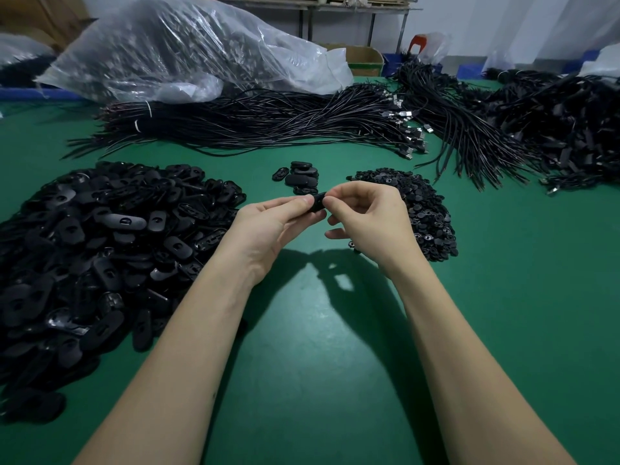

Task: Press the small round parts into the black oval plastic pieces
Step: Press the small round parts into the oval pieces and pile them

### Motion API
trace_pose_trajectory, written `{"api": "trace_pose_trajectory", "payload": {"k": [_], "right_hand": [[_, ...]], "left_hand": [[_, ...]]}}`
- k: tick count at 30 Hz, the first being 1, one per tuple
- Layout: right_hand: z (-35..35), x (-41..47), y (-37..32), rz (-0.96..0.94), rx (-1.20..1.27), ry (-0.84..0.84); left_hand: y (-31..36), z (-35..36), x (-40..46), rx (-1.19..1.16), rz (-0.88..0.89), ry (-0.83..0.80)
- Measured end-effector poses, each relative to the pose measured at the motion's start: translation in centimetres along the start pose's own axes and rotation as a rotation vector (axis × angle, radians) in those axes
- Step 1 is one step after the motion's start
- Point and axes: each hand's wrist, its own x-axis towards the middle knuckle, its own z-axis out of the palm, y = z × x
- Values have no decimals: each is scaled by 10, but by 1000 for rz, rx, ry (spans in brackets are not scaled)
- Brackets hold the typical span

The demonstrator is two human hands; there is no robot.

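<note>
Above the green table [318, 330], my left hand [268, 226] pinches one black oval plastic piece [318, 203] between thumb and fingers. My right hand [365, 214] meets it from the right, its thumb and forefinger pinched at the piece's right end; any small round part there is hidden by the fingertips. A big heap of black oval pieces [100, 250] lies at the left. To the right of my hands lies a smaller heap of small round parts [422, 213]. Several oval pieces [298, 177] sit in a small group just beyond my hands.
Bundles of black cables [268, 122] stretch across the far side of the table, with more cable piles [553, 129] at the right. A large clear plastic bag [188, 48] of black parts lies at the back left. A cardboard box [365, 60] stands behind it.
</note>
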Motion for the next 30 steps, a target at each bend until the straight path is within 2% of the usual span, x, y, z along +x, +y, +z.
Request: {"api": "trace_pose_trajectory", "payload": {"k": [14, 23, 30], "right_hand": [[-5, 0, 2, 59, -12, -14], [-13, -1, 1, 314, 418, -182], [-17, -2, -3, 258, 363, -185]], "left_hand": [[0, -4, -1, 102, -1, -43], [-1, -4, -2, 170, 38, -109], [0, -6, -2, 209, 57, -95]]}}
